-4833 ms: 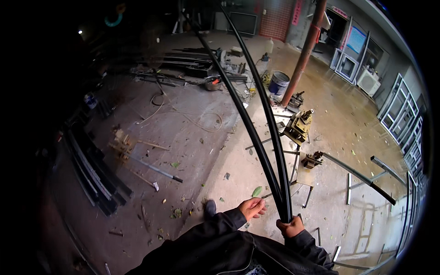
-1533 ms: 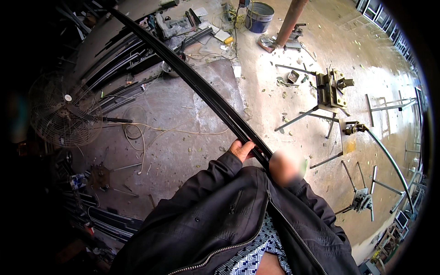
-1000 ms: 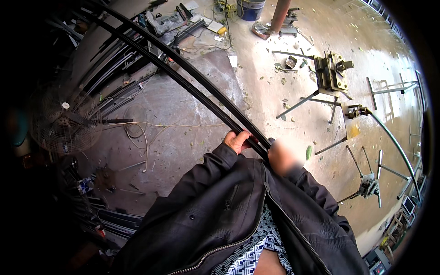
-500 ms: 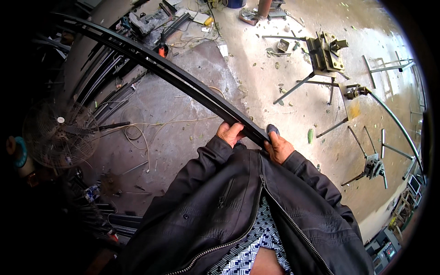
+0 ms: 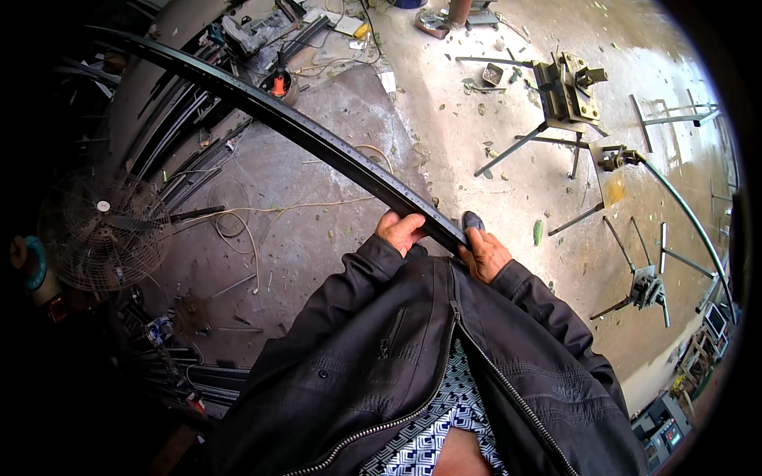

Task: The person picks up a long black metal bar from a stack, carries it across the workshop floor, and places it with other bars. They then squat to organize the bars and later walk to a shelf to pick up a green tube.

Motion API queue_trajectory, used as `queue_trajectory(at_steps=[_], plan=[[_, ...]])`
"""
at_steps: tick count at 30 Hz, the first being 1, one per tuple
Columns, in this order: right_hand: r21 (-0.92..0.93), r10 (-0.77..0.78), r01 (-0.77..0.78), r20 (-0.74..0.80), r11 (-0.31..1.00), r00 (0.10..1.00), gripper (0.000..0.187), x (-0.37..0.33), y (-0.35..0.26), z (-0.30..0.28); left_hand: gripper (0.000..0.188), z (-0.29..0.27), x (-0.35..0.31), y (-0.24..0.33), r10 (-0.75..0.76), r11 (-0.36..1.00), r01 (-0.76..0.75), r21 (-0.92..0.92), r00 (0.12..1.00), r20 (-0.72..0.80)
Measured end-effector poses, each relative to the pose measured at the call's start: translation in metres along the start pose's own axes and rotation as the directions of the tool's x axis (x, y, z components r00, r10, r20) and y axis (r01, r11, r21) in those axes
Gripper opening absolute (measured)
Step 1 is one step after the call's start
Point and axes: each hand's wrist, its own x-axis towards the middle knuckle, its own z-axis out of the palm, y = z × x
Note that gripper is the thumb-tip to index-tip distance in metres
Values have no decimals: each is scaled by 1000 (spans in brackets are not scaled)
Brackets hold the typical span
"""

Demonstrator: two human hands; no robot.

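Left grip [image 5: 397, 230] and right grip [image 5: 487, 255] clasp the near end of paired black bars [image 5: 317, 140] slanting away forward-left.

I count one left hand [image 5: 401, 230] and one right hand [image 5: 486, 254] on one long black strip [image 5: 317, 143], or perhaps two pressed together; it's hard to tell from here. Left of the strip, one caged fan [image 5: 103, 206]; beyond it, one orange-handled tool [image 5: 278, 86]; to its right, three metal stands [image 5: 566, 89], one big green leaf [image 5: 539, 232], one shoe [image 5: 473, 220].
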Motion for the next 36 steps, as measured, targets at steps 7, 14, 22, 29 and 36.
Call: queue_trajectory(at_steps=[7, 14, 22, 29, 36], plan=[[31, 39, -40, 44, 999, 998, 17, -1, -2, -1, 27, -1, 0, -2, -11, 998, 9, 54, 1000, 24], [12, 25, -26, 92, 1000, 995, 18, -5, -2, 2, 27, 10, -7, 7, -19, 995, 10, 103, 996, 85], [112, 35, -55, 172, 992, 984, 25, -10, -2, 4, 20, 18, -11, 5, 25, 999, -29, 37, 996, 83], [139, 25, -30, 41, 990, 999, 41, -14, -1, 6, 31, 23, 4, -3, 62, 949, -40, 311, 996, -62], [135, 360, -390, 204, 911, 910, 58, -47, 36, -3, 40, 18, 27, 10, 76, 960, -72, 269, 997, -6]])
